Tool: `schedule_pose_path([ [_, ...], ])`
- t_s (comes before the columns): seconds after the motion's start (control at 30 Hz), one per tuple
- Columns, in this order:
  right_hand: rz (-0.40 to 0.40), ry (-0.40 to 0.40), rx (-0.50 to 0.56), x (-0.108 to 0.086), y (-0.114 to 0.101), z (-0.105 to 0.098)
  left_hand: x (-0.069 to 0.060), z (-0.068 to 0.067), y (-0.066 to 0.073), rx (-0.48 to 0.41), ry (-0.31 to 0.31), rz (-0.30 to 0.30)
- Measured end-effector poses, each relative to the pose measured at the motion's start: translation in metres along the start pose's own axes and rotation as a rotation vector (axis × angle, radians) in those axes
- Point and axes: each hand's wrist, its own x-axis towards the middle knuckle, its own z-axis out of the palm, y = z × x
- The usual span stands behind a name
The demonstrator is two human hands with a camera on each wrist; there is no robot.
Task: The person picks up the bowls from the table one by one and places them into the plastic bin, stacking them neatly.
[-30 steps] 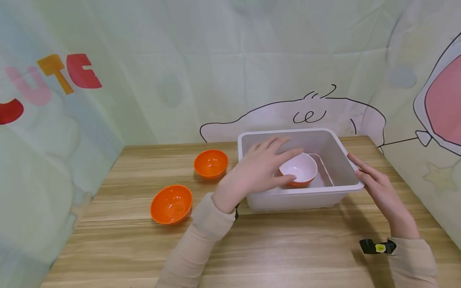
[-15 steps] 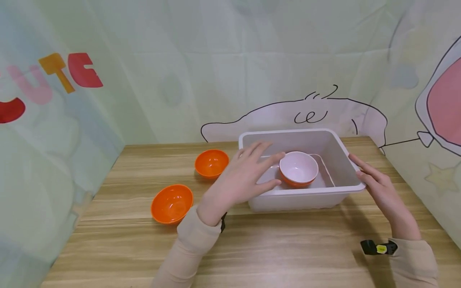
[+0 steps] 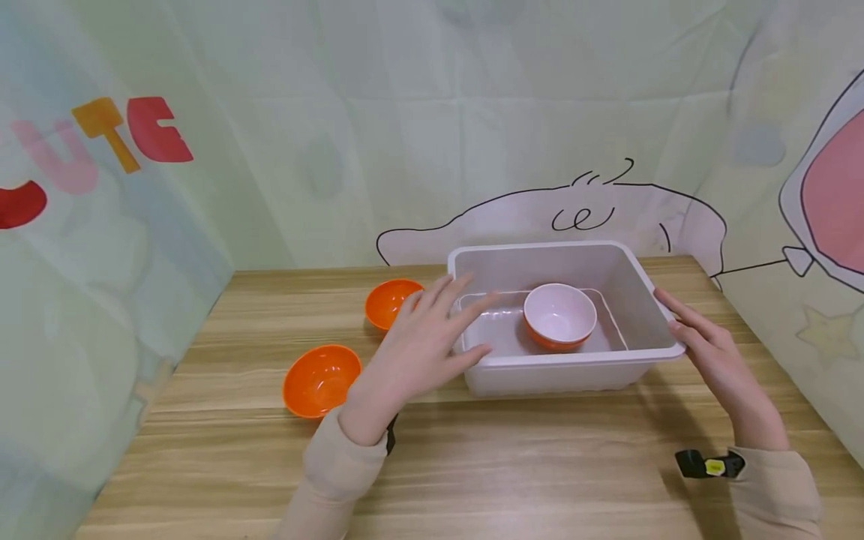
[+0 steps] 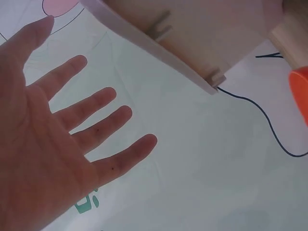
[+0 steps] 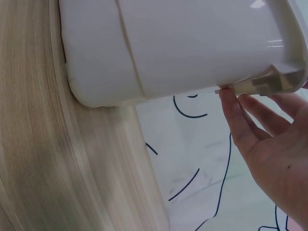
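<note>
A pale grey bin [image 3: 560, 375] stands on the table. Inside it a bowl with a white interior [image 3: 560, 313] sits on an orange one [image 3: 557, 346]. My left hand [image 3: 421, 337] is over the bin's left end with fingers spread, holding nothing; the left wrist view shows its bare palm [image 4: 43, 149]. Partly behind that hand is an orange bowl [image 3: 386, 302], and another orange bowl [image 3: 320, 381] stands nearer the front left. At the bin's right rim, my right hand [image 3: 722, 367] rests its fingers on the edge; the right wrist view shows its fingertips under the rim [image 5: 288, 82].
The wooden table [image 3: 526, 465] runs up to a printed cloth backdrop [image 3: 304, 150] at the back and both sides. A dark strap with a yellow tag [image 3: 712, 465] is on the right wrist.
My left hand has moved left, away from the stacked bowls, and now covers part of the rear orange bowl. The right hand, the bin and the bowls have stayed in place.
</note>
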Motion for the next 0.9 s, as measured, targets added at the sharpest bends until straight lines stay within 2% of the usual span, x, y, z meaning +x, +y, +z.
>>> schedule_pose_path([
  [0.33,0.007,-0.006,0.002,0.0,0.0,-0.001,-0.021,0.004,-0.015,0.003,-0.052,-0.075],
  [0.7,0.018,-0.008,-0.003,0.0,0.0,-0.001,-0.046,0.012,-0.029,0.024,-0.08,-0.113],
  [0.9,0.026,-0.013,-0.008,0.0,-0.001,-0.001,-0.059,0.014,-0.039,0.001,-0.109,-0.155],
])
